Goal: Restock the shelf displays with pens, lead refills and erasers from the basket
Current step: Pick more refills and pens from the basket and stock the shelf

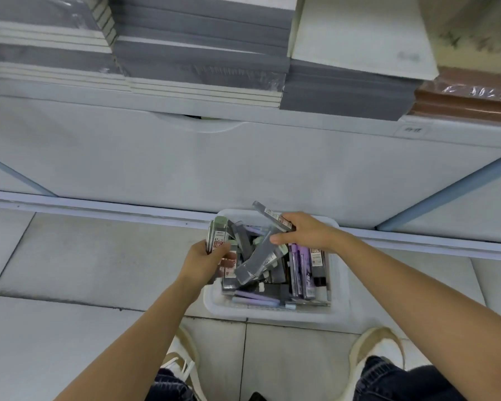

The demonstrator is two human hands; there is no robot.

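Left hand (207, 260) grips stacked refill cases (219, 237); right hand (305, 234) pinches a single case (274, 217) by its near end. Likely light, rigid, slick: clamp flat faces mid-length.

Open from above and from the near side of the basket (272, 314), between two shoes (379, 348). Wide open on the bare floor (99, 256) to the left. Blocked at the far side by a white cabinet front (243, 163) just behind the rim. Higher up, shelf (55, 89) filled by stacked notebooks (200, 53). Crowded inside: packets (255, 264) heaped crosswise to the rim, with left hand (206, 261) and right hand (304, 233) each gripping one above the heap.
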